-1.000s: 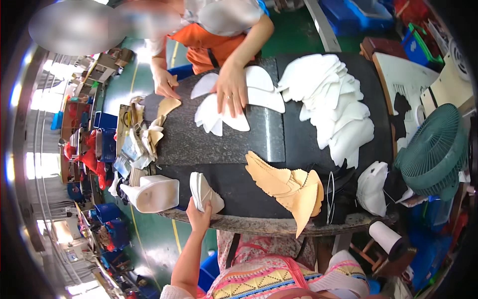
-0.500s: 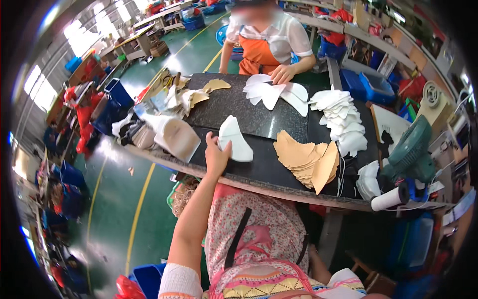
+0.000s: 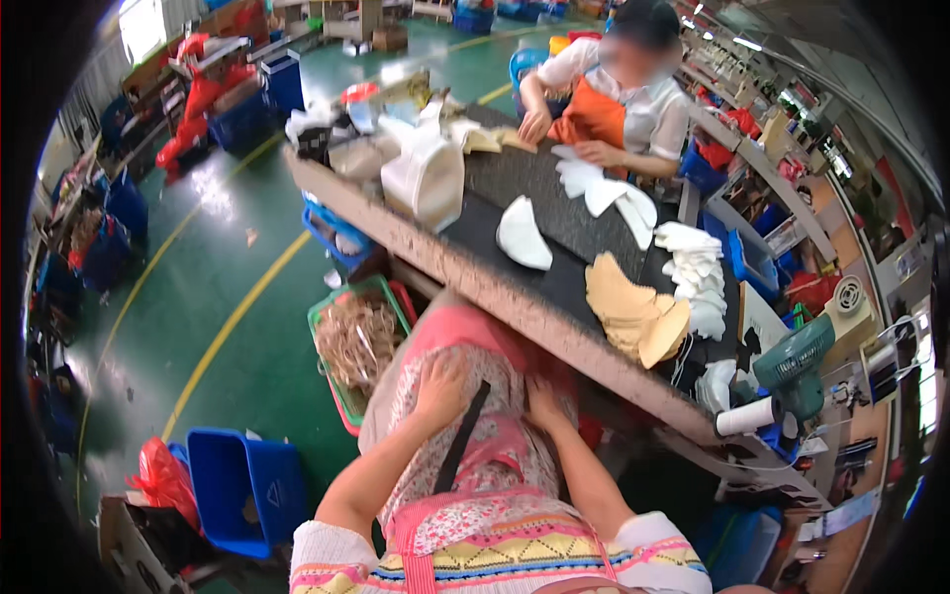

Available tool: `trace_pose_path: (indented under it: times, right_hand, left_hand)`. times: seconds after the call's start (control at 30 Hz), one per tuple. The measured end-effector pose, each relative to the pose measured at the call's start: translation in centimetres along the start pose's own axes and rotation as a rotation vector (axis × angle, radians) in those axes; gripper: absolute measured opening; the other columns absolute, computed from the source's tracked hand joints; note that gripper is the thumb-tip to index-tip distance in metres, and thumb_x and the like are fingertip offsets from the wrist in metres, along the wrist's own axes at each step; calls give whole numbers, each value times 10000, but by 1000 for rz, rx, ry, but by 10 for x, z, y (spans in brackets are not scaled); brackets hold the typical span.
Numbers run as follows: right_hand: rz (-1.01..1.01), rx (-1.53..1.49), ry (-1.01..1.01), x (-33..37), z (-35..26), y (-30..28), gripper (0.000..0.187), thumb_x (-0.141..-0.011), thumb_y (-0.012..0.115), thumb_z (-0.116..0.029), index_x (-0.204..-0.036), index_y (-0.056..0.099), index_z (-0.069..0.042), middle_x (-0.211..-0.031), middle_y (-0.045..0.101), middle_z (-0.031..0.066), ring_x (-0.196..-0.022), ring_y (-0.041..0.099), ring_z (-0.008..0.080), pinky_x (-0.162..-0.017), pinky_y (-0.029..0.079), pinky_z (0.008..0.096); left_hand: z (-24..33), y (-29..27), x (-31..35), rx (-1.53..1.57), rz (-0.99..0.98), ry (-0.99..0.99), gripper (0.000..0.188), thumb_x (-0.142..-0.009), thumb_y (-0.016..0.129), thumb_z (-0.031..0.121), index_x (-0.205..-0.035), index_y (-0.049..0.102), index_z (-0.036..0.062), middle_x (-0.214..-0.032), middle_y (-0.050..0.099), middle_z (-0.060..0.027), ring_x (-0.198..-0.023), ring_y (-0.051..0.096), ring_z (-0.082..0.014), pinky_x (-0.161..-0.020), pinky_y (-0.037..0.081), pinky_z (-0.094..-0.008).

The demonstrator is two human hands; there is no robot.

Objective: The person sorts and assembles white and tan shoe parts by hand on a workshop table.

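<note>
My left hand [image 3: 442, 389] lies flat on the flowered apron [image 3: 500, 436] over my lap, fingers extended, holding nothing. On the other thigh rests my right hand [image 3: 543, 402], also flat and without anything in it; its fingertips are partly blurred. Beyond them, on the dark worktable top, lies a small stack of white curved cut pieces [image 3: 522, 235], apart from both hands. To its right sits a fanned pile of tan scallop-edged pieces [image 3: 633, 312]. A long overlapping row of white pieces [image 3: 693, 277] stretches behind that pile.
Across the table a co-worker [image 3: 628, 109] handles white cut pieces [image 3: 609, 193]. A white curved form [image 3: 424, 176] stands at the left end. A green fan [image 3: 800, 361] and a thread cone [image 3: 747, 417] occupy the right end. A blue bin [image 3: 247, 490] and a basket [image 3: 356, 342] are on the floor.
My left hand has let go of the white pieces on the table and come back to my lap. My right hand now shows there too. The view has turned, tilting the table.
</note>
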State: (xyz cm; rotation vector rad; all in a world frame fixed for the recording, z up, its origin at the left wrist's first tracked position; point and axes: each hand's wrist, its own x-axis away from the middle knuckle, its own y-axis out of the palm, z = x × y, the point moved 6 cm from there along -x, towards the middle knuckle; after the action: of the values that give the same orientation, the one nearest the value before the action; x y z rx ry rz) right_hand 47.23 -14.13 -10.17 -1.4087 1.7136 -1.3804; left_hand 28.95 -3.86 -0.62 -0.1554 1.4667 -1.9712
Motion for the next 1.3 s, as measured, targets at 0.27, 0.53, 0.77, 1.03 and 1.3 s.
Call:
trace_pose_path:
  times: [0.27, 0.53, 0.77, 1.03, 1.3]
  right_hand:
    - [104, -17, -123, 6, 1, 20, 334, -671, 522, -5, -991, 554, -96, -1012, 547, 172, -963, 495, 378, -821, 418, 473]
    - [147, -512, 124, 93, 28, -4, 354, -720, 446, -44, -1055, 558, -29, -930, 578, 273, -918, 551, 409, -762, 439, 422]
    - [38, -195, 100, 122, -55, -43, 319, -743, 456, -114, -1026, 568, -17, -806, 608, 228, -762, 591, 391, -674, 461, 478]
    - [-287, 90, 3, 95, -103, -83, 368, -751, 464, -196, -1041, 520, 24, -760, 615, 221, -725, 601, 377, -660, 472, 485]
    - [-183, -128, -334, 82, -109, -173, 346, -774, 617, -262, -970, 528, 9, -844, 574, 163, -822, 568, 334, -744, 457, 392]
  left_hand:
    - [1, 39, 0, -172, 20, 28, 181, -730, 523, 185, -819, 646, 87, -1050, 541, -72, -1121, 404, -259, -942, 273, -494]
    - [13, 76, 28, 364, -190, -113, 190, -761, 523, 197, -843, 555, 29, -674, 584, -212, -644, 576, -396, -636, 438, -479]
    - [35, 25, 64, 624, -274, -285, 197, -836, 450, 177, -817, 554, 12, -702, 560, -264, -700, 559, -430, -651, 418, -523]
    - [30, 42, 58, 647, -140, -283, 114, -814, 458, 93, -794, 528, 5, -648, 538, -262, -647, 543, -440, -592, 413, -523]
    - [37, 41, 45, 679, -255, -207, 108, -824, 443, 87, -838, 522, 15, -640, 536, -263, -637, 540, -443, -570, 411, -522]
